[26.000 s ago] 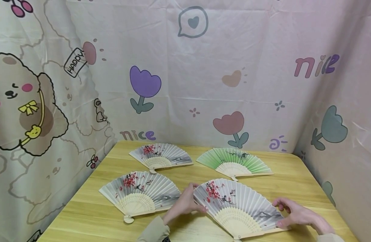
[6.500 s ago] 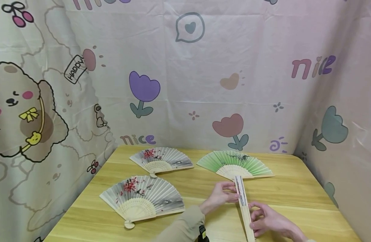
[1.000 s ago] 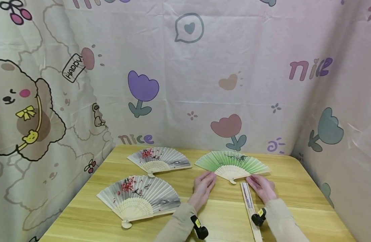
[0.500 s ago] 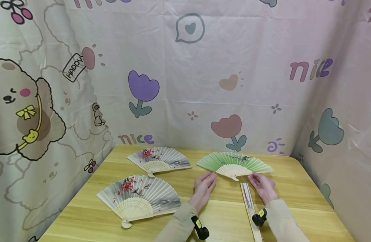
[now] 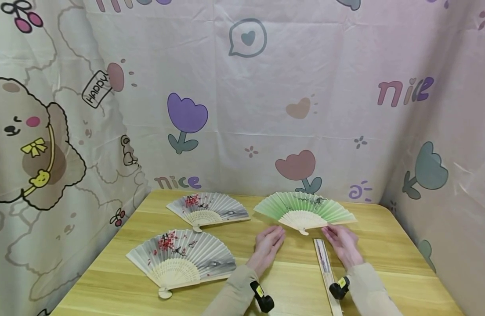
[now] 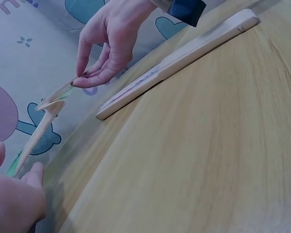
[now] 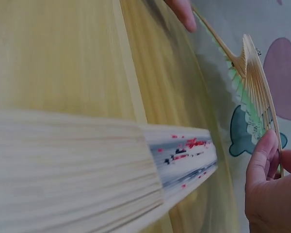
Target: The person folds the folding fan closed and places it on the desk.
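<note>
An opened green folding fan (image 5: 325, 213) is at the back right, its pale ribs spread toward me. My right hand (image 5: 343, 243) pinches its right outer stick between thumb and fingers, plain in the right wrist view, where the green fan (image 7: 256, 87) rises from the fingertips. With fingers extended, my left hand (image 5: 268, 245) is close below the fan's left edge. In the left wrist view, that edge passes near the thumb and fingers of the left hand (image 6: 14, 204). A folded fan (image 5: 324, 267) lies on the table between my forearms, its lower part partly hidden by the right wrist camera.
Two opened grey fans with red blossoms lie on the left, one grey fan (image 5: 179, 263) nearer me and another grey fan (image 5: 207, 213) behind it. A printed curtain (image 5: 242, 109) stands along the wooden table's (image 5: 290, 281) back and sides.
Earlier the now folded fan was an opened grey one, folded up between both hands. Since half a second ago the green fan has shifted slightly up and left, its left edge farther from my left hand.
</note>
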The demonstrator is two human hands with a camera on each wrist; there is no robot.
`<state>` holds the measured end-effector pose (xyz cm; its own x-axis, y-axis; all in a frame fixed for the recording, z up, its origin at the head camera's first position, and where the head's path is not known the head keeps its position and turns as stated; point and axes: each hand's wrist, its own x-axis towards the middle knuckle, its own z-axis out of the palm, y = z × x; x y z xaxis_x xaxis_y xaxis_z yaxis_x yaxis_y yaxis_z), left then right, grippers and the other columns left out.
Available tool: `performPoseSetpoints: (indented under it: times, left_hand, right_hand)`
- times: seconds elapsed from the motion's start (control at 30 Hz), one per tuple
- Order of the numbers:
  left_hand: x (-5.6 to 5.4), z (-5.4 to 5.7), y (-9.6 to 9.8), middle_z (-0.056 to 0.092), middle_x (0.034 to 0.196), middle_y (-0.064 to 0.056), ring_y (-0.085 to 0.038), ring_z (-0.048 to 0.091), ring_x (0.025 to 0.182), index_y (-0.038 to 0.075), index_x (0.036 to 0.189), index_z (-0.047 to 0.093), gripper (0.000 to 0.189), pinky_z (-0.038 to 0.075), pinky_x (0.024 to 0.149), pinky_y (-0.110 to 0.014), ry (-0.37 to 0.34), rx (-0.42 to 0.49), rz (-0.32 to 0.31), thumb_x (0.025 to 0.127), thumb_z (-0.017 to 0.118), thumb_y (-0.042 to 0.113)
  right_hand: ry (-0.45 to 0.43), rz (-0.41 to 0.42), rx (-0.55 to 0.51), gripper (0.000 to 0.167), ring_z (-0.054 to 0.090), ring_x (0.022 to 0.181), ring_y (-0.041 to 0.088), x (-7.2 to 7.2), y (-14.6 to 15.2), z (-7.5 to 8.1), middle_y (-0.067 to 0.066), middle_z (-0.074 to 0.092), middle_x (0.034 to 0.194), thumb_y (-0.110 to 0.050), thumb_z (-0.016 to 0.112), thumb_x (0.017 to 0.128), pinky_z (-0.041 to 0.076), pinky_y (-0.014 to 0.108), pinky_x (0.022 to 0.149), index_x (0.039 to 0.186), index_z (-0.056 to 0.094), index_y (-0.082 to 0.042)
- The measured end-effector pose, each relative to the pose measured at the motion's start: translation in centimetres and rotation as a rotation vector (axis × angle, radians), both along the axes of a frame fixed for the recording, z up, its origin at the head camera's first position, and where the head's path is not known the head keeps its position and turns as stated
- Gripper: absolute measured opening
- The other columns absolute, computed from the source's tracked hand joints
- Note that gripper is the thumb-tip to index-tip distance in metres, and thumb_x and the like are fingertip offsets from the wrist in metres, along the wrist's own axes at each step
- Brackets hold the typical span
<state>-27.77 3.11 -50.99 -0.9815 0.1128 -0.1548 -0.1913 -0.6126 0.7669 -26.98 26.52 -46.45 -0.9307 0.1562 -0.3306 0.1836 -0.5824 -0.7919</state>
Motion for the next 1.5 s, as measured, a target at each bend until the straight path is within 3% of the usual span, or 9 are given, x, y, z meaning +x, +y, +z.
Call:
performPoseSetpoints:
  times: [0.17, 0.33, 0.4, 0.57, 0.87, 1.07, 1.33, 1.5]
  left_hand:
    - [-0.2, 0.4, 0.0, 0.071, 0.113, -0.01, -0.021, 0.068, 0.113, -0.014, 0.139, 0.043, 0.051, 0.053, 0.113, -0.035, -0.001, 0.022, -0.013, 0.097, 0.064, 0.007]
    - [-0.2, 0.8, 0.0, 0.066, 0.105, -0.005, -0.012, 0.066, 0.099, -0.014, 0.143, 0.037, 0.055, 0.049, 0.118, -0.04, 0.012, 0.071, -0.012, 0.098, 0.062, 0.005]
    - [-0.2, 0.9, -0.1, 0.065, 0.102, -0.004, -0.012, 0.066, 0.095, -0.012, 0.139, 0.042, 0.048, 0.047, 0.12, -0.043, 0.008, 0.091, -0.005, 0.098, 0.062, 0.004]
    - [-0.2, 1.2, -0.2, 0.068, 0.092, -0.003, -0.012, 0.067, 0.088, -0.001, 0.111, 0.059, 0.016, 0.046, 0.119, -0.048, -0.008, 0.116, 0.037, 0.097, 0.063, 0.003]
    - [0.0, 1.4, -0.5, 0.068, 0.094, -0.005, -0.014, 0.068, 0.089, -0.006, 0.117, 0.057, 0.021, 0.06, 0.105, -0.038, 0.004, 0.117, 0.104, 0.098, 0.061, 0.001]
    - [0.3, 1.6, -0.8, 0.068, 0.093, -0.006, -0.014, 0.07, 0.088, -0.007, 0.113, 0.056, 0.017, 0.062, 0.1, -0.035, 0.016, 0.124, 0.126, 0.097, 0.061, -0.001]
    - [1.4, 2.7, -1.2, 0.068, 0.093, -0.006, -0.014, 0.072, 0.086, -0.006, 0.108, 0.055, 0.012, 0.062, 0.098, -0.033, 0.065, 0.125, 0.12, 0.097, 0.058, -0.003]
    - [2.1, 3.4, -1.3, 0.068, 0.099, -0.008, -0.015, 0.072, 0.09, -0.007, 0.111, 0.053, 0.014, 0.061, 0.1, -0.033, 0.092, 0.126, 0.108, 0.098, 0.056, -0.004]
  right_hand:
    - [0.024, 0.026, -0.003, 0.031, 0.071, 0.077, 0.011, 0.4, -0.6, 0.6, 0.002, 0.072, 0.075, 0.007, 0.053, 0.098, 0.064, 0.02, 0.088, 0.077, 0.067, -0.01]
    - [0.053, 0.035, 0.01, 0.026, 0.071, 0.08, 0.01, 0.9, -1.3, 1.0, 0.001, 0.072, 0.078, 0.005, 0.053, 0.099, 0.063, 0.02, 0.09, 0.082, 0.066, -0.011]
    - [0.06, 0.029, 0.006, 0.026, 0.071, 0.08, 0.01, 1.1, -1.7, 1.1, 0.001, 0.072, 0.078, 0.004, 0.053, 0.099, 0.063, 0.019, 0.09, 0.083, 0.066, -0.012]
    - [0.077, 0.017, -0.007, 0.029, 0.071, 0.076, 0.01, 1.2, -2.2, 1.2, 0.001, 0.072, 0.075, 0.005, 0.054, 0.099, 0.064, 0.02, 0.086, 0.079, 0.067, -0.012]
    - [0.094, 0.0, 0.008, 0.029, 0.071, 0.075, 0.01, 1.5, -3.2, 1.4, 0.0, 0.071, 0.074, 0.005, 0.055, 0.098, 0.065, 0.021, 0.085, 0.077, 0.063, -0.012]
    - [0.122, -0.01, -0.009, 0.028, 0.069, 0.075, 0.01, 2.0, -3.8, 1.7, -0.001, 0.07, 0.076, 0.004, 0.054, 0.099, 0.065, 0.019, 0.083, 0.078, 0.061, -0.012]
    - [0.146, 0.003, -0.036, 0.022, 0.069, 0.082, 0.009, 3.2, -4.9, 2.1, -0.003, 0.071, 0.084, 0.002, 0.055, 0.1, 0.063, 0.018, 0.087, 0.087, 0.064, -0.013]
    - [0.194, 0.038, -0.011, 0.024, 0.069, 0.085, 0.01, 3.8, -5.7, 2.1, -0.004, 0.072, 0.086, 0.002, 0.056, 0.099, 0.063, 0.021, 0.09, 0.084, 0.067, -0.014]
